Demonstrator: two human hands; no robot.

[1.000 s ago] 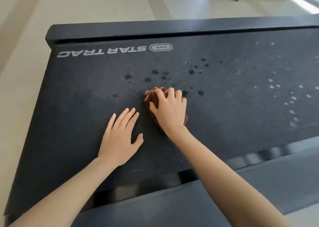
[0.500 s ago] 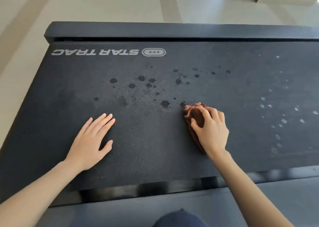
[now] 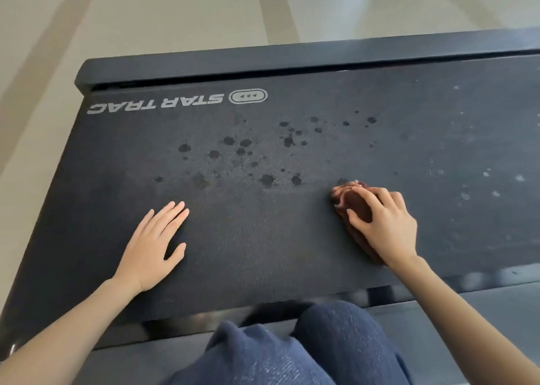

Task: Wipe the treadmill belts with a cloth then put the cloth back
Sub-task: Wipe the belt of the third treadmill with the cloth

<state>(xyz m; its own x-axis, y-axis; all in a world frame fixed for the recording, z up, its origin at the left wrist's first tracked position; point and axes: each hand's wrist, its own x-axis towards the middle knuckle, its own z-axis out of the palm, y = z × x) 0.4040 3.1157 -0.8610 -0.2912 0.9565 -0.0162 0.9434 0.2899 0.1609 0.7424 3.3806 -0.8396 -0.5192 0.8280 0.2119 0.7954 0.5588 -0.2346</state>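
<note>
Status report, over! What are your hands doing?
Right hand grips brown cloth on belt. Left hand flat on belt. Dark spots left of cloth, not yet wiped.

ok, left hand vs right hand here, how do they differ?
The left hand lies flat on the treadmill belt, fingers straight, holding nothing; the right hand curls its fingers round the brown cloth. The left hand sits on the near side of the dark spots; the right hand is off to their right. Both are palm down on the same belt.

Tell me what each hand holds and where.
The right hand grips the brown cloth, curled over its top; the left hand rests flat on the belt, holding nothing.
</note>
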